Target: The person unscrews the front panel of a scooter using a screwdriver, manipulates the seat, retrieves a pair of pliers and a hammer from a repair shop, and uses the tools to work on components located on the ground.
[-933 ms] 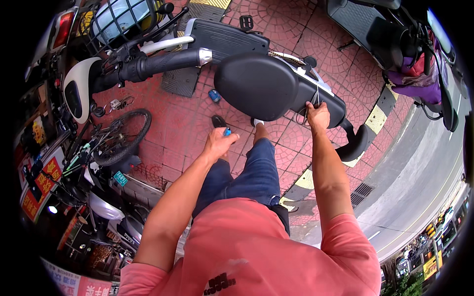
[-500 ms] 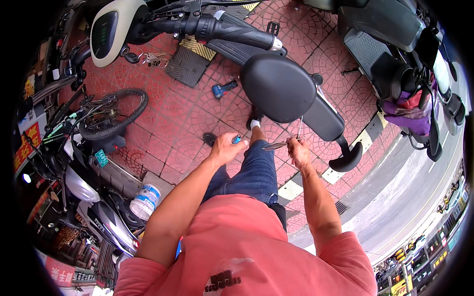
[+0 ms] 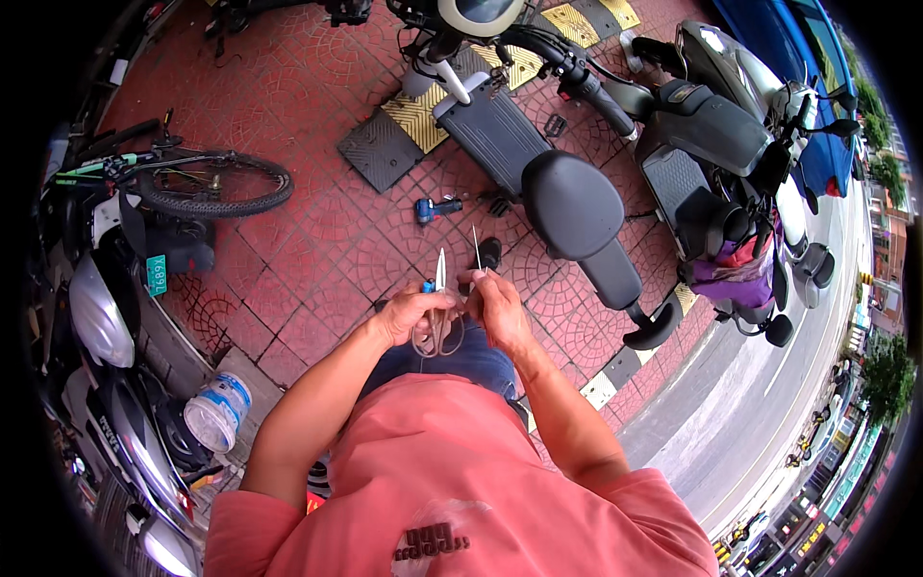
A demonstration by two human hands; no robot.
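My left hand is closed around a pair of scissors, blades pointing up and away, brown loop handles hanging below the fingers. A small blue object also shows at its fingertips; its kind is too small to tell. Close beside it on the right, my right hand pinches a thin straight metal rod, like a screwdriver shaft. Its lower end is hidden in the fingers. Both hands are in front of my waist, above my jeans. Ahead to the right stands an electric scooter with a black seat.
A blue power drill lies on the red paving beside the scooter's footboard. Rubber ramps lie beyond. To the left are a bicycle wheel, a silver motorbike and a white bucket. More scooters stand right, by the road.
The scissors have passed from my right hand to my left. My hands have come together, the right moving leftward with the rod. The view has shifted, showing more of the scooter's footboard.
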